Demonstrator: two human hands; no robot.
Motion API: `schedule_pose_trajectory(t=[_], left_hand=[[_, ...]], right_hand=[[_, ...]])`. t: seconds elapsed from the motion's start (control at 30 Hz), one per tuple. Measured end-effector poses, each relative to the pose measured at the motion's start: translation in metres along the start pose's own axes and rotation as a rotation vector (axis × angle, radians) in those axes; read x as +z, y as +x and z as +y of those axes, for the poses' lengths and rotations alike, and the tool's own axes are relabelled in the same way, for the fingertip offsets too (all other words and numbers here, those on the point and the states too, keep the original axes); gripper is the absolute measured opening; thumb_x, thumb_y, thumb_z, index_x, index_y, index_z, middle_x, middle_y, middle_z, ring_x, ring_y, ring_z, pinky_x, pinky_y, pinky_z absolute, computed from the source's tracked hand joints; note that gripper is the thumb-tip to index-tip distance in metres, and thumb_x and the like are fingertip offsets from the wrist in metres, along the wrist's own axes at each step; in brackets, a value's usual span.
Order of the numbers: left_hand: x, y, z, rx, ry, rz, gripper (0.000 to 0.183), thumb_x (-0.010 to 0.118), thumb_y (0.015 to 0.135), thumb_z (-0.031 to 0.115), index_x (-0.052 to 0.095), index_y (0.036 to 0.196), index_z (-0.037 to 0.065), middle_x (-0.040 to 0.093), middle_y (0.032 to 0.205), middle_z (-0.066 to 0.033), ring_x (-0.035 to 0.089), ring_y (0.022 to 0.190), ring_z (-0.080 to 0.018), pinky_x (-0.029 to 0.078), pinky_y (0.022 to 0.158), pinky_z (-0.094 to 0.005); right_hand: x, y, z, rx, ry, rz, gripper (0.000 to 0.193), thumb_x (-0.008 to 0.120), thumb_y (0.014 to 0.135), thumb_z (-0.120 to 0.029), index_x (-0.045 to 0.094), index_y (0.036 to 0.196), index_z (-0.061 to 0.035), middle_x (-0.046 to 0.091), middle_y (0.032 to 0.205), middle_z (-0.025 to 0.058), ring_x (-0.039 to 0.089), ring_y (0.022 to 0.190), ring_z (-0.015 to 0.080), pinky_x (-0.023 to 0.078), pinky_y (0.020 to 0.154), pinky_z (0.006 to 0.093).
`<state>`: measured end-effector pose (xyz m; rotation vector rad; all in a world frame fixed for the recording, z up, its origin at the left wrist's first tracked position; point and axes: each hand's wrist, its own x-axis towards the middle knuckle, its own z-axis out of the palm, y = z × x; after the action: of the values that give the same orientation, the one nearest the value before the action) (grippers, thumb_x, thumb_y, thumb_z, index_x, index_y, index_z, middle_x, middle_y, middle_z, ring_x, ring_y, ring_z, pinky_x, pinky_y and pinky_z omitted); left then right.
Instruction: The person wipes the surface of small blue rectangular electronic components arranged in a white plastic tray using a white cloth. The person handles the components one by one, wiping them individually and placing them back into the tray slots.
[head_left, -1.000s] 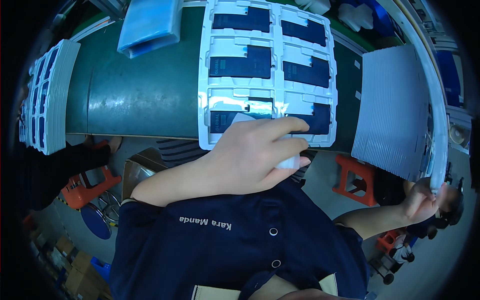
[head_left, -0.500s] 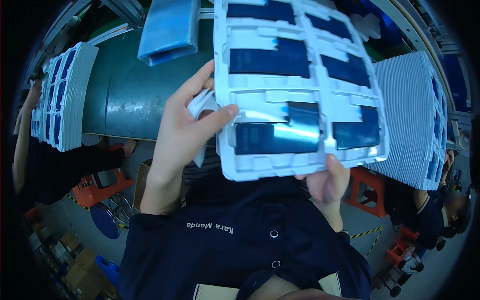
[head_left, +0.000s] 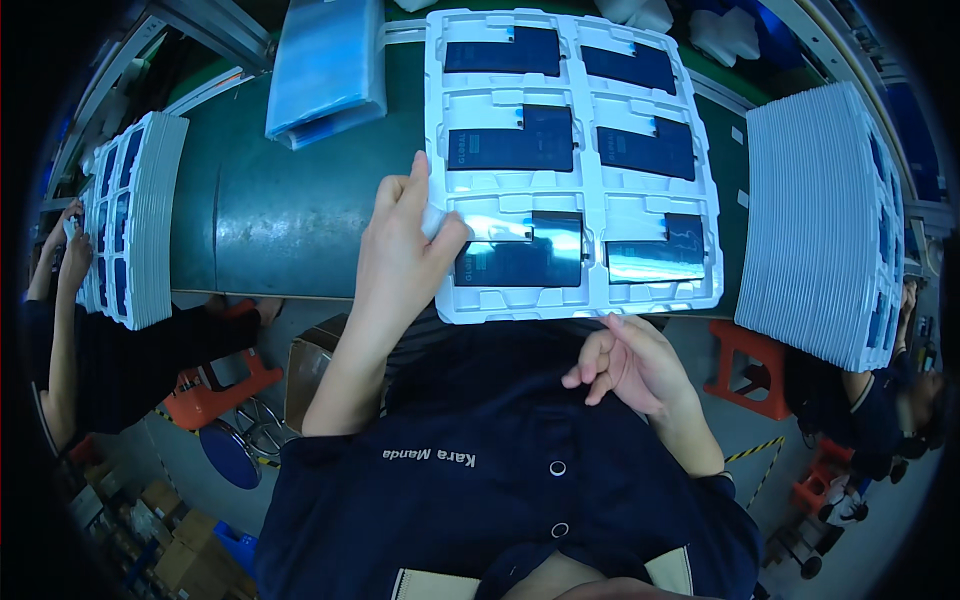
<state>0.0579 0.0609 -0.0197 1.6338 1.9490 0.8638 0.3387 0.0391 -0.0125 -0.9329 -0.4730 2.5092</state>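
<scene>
A white plastic tray [head_left: 590,190] lies in front of me over the green table. Its pockets hold several flat dark-blue battery packs [head_left: 510,140] with small tabs. My left hand [head_left: 395,240] is closed at the tray's left edge, its thumb over the rim. A bit of white cloth [head_left: 433,221] shows between its thumb and fingers. Just below the tray's near edge is my right hand [head_left: 635,365], its fingers loosely bent and apart, holding nothing. One of its fingertips is at the tray's rim; whether it touches I cannot tell.
A tall stack of filled trays [head_left: 815,225] stands at the right, another stack [head_left: 140,220] at the left. A clear bluish plastic sleeve [head_left: 328,75] lies on the green table [head_left: 290,220]. White crumpled bags [head_left: 725,38] are at the back. Co-workers sit at both sides.
The tray has gone from tilted and raised close to me to lying flatter and farther away. My right hand has let go of its near edge and moved down; the left stays at the left edge.
</scene>
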Motion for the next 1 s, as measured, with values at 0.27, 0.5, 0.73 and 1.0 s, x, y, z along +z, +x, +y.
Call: schedule_pose_trajectory(t=[0.27,0.5,0.73,1.0], left_hand=[[-0.002,0.003,0.002,0.016,0.093,-0.03,0.062,0.06,0.084,0.021,0.042,0.135,-0.008,0.054,0.105,-0.0181,0.062,0.088,-0.0324,0.05,0.076,-0.0388],[0.002,-0.006,0.005,0.046,0.194,0.003,0.062,0.061,0.084,0.024,0.044,0.134,-0.008,0.054,0.106,-0.019,0.064,0.086,-0.0359,0.051,0.073,-0.0426],[-0.032,-0.012,0.009,0.23,-0.489,0.111,0.058,0.055,0.084,0.014,0.04,0.136,-0.007,0.051,0.097,-0.0129,0.053,0.069,-0.0191,0.046,0.064,-0.032],[-0.003,-0.028,0.031,-0.061,-1.586,-0.109,0.051,0.047,0.087,0.002,0.033,0.136,-0.004,0.055,0.101,-0.0137,0.057,0.082,-0.0185,0.048,0.077,-0.0327]], right_hand=[[0.006,-0.01,-0.011,-0.202,-0.605,0.037,0.033,0.046,0.1,-0.023,0.062,0.111,0.0045,0.067,0.077,0.0112,0.07,0.074,0.0225,0.052,0.057,0.0216],[-0.014,0.026,-0.038,-0.904,-2.117,1.084,0.044,0.056,0.092,-0.025,0.053,0.129,-0.0004,0.051,0.131,0.0232,0.041,0.129,0.0402,0.034,0.1,0.0468],[0.001,0.026,-0.037,-0.832,-1.978,0.898,0.047,0.059,0.09,-0.022,0.051,0.131,0.0,0.04,0.142,0.0224,0.035,0.133,0.0407,0.031,0.104,0.0475],[0.058,0.062,0.005,-0.535,-0.491,-0.076,0.059,0.072,0.082,-0.003,0.04,0.131,-0.0018,0.056,0.115,0.0094,0.055,0.108,0.0137,0.045,0.092,0.0291]])
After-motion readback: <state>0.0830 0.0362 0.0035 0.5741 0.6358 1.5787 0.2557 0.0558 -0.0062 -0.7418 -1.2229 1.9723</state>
